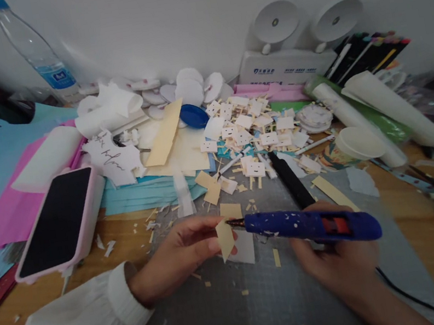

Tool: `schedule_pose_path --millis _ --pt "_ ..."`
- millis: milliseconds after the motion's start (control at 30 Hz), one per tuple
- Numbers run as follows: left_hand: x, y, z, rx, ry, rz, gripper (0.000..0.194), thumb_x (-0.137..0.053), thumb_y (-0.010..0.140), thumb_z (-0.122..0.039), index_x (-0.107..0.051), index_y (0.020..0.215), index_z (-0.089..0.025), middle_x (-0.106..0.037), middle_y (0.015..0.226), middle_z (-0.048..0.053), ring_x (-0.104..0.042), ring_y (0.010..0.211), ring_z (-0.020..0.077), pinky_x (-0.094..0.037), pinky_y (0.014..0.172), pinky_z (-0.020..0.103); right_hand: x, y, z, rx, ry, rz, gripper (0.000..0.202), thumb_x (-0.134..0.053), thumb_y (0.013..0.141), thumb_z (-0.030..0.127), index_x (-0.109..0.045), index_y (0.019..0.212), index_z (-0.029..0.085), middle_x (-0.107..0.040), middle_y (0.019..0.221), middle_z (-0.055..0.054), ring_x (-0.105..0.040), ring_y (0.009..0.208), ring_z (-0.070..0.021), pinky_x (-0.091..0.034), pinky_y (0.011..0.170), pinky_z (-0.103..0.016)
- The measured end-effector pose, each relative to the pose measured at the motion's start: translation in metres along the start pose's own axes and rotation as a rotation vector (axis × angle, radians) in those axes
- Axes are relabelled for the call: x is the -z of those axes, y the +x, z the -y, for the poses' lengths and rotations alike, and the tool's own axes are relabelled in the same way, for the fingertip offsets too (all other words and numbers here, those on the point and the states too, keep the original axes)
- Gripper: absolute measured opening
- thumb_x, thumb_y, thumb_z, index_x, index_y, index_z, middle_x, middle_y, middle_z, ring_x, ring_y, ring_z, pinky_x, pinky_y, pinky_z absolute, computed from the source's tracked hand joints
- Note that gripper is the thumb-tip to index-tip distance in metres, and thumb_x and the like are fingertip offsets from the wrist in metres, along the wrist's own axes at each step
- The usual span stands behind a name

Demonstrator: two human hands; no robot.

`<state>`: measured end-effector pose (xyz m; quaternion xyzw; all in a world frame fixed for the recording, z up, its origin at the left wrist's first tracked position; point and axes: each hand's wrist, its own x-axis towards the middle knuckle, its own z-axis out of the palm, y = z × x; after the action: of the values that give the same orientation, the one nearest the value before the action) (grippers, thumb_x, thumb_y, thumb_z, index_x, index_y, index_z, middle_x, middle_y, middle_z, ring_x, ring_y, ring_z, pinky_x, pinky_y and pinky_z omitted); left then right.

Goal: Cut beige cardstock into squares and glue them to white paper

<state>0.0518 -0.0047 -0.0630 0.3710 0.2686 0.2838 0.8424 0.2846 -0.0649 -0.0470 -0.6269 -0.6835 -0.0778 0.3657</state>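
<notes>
My right hand (342, 263) is wrapped round a blue hot glue gun (286, 227) with a red switch and flecks of dried glue. Its nozzle points left and meets the upper edge of a small cream paper piece (226, 241). Between the fingers of my left hand (186, 251) that paper piece is pinched upright. Just behind it, a white paper square (245, 249) lies on the grey cutting mat (233, 309), and a cream square (231, 210) is a little farther back. Narrow cream strips (277, 258) are scattered around.
Many small white paper figures with drawn faces (269, 139) are heaped at the back. A phone in a pink case (56, 222) rests at left. A bottle (54, 73), a paper cup (358, 144), a twin-head lamp (277, 22) and paper rolls (395, 110) stand or lie around. A black cord (414, 296) trails right.
</notes>
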Motion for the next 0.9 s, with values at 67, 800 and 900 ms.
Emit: schedule_pose_path --millis 67,800,900 --pt "0.0 0.0 0.0 0.004 0.005 -0.006 0.029 -0.08 0.075 -0.035 -0.074 0.1 -0.023 -0.072 0.086 0.001 -0.064 0.079 0.0128 -0.047 0.075 0.023 0.001 0.0 0.0 0.002 0.011 0.01 0.007 -0.057 0.075 0.029 -0.051 0.072 0.024 -0.058 0.056 0.003 -0.057 0.044 -0.0143 -0.043 0.042 -0.025" --pt "0.001 0.001 -0.001 -0.032 -0.148 0.038 0.029 -0.075 0.081 -0.027 -0.072 0.109 -0.023 -0.074 0.103 0.0 -0.067 0.097 0.011 -0.048 0.089 0.018 0.0 -0.007 -0.009 0.1 0.135 0.017 0.019 -0.056 0.072 0.015 -0.05 0.087 0.025 -0.057 0.068 0.003 -0.06 0.055 -0.0138 -0.048 0.048 -0.025" --pt "0.001 0.002 0.0 -0.036 -0.137 0.029 0.027 -0.075 0.081 -0.027 -0.072 0.108 -0.023 -0.073 0.104 0.0 -0.066 0.098 0.0116 -0.048 0.09 0.019 -0.001 -0.009 -0.009 0.113 0.175 0.039 0.021 -0.055 0.07 0.014 -0.05 0.088 0.024 -0.058 0.07 0.002 -0.062 0.057 -0.0147 -0.05 0.05 -0.026"
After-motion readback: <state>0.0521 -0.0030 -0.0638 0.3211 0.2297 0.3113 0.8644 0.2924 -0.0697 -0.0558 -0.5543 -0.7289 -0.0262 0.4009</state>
